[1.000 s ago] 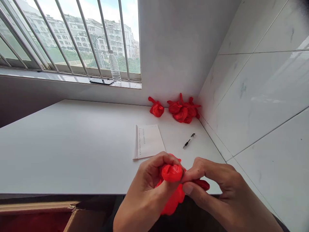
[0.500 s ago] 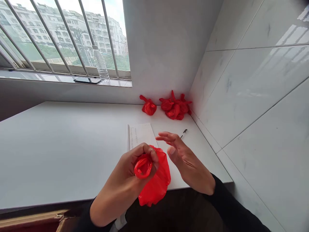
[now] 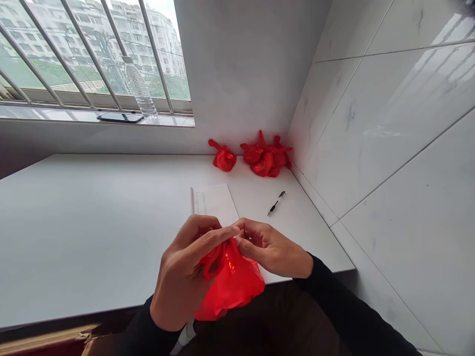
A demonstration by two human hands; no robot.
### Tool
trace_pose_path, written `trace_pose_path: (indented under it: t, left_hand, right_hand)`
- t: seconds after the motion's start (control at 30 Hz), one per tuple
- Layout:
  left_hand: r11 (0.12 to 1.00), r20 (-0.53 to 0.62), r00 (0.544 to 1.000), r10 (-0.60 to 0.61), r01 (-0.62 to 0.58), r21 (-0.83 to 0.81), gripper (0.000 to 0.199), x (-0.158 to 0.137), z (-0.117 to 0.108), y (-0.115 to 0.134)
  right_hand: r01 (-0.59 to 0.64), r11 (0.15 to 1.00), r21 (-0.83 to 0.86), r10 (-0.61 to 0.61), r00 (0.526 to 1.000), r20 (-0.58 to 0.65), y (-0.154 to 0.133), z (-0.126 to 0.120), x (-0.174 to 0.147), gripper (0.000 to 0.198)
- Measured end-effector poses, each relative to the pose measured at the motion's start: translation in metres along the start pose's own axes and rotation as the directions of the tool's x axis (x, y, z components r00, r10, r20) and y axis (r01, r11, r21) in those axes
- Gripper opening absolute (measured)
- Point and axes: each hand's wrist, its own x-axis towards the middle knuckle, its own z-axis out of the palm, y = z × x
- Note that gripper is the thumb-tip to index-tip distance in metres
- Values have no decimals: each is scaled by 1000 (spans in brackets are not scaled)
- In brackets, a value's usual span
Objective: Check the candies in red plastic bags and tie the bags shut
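Note:
A red plastic bag (image 3: 233,287) hangs below my hands, just in front of the table's near edge. My left hand (image 3: 189,262) is closed around its gathered neck, where a loop of red plastic shows under the fingers. From the right, my right hand (image 3: 269,247) pinches at the top of the bag, thumb and fingers meeting close to my left fingertips. What the bag contains is hidden. Behind the hands lies an open notebook (image 3: 215,200) with small marks on its page, partly covered by my fingers.
A black-and-clear pen (image 3: 276,203) lies right of the notebook on the white table (image 3: 96,222). Against the wall sit one tied red bag (image 3: 224,159) and a cluster of red bags (image 3: 267,157). A plastic bottle (image 3: 140,89) and a dark flat device (image 3: 119,117) stand on the windowsill.
My right hand has moved left and down from open air onto the bag's top, its fingers closing there. My left hand has turned over the bag's neck. The view has shifted slightly.

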Motion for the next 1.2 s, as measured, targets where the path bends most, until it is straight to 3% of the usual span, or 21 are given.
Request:
trace_pose_path:
  t: [0.13, 0.33, 0.47, 0.73, 0.87, 1.0, 1.13, 1.2]
  left_hand:
    - [999, -24, 999, 37, -38, -20, 61, -2, -1, -1]
    - [1000, 69, 997, 23, -21, -17, 71, -2, -1, 0]
    - [1000, 77, 997, 15, -14, -12, 61, -5, 0, 0]
    - [995, -19, 997, -81, 82, 57, 55, -23, 3, -7]
    - [980, -114, 978, -175, 184, 72, 49, -33, 0, -14]
    - [906, -213, 902, -376, 406, 118, 32, -55, -8, -26]
    - [760, -200, 739, -643, 648, -49, 28, -68, -9, -27]
    - [732, -186, 709, -680, 668, -132, 34, -67, -5, -25]
  right_hand:
    - [97, 995, 2, -96, 989, -109, -4, -1, -1, 16]
    - [121, 993, -10, -119, 963, -242, -5, 5, -3, 13]
    - [154, 987, -43, -160, 926, -343, -4, 5, -3, 7]
    - [118, 993, -6, -108, 887, -449, -2, 2, -8, 8]
    - [91, 995, -29, -92, 842, -531, 11, -11, -9, 9]
    - [32, 998, -59, -62, 769, -637, 40, -32, -10, 16]
    - [-19, 1000, 13, 22, 747, -664, 61, -38, -11, 25]
    - [22, 993, 112, 60, 741, -669, 63, -33, -11, 28]
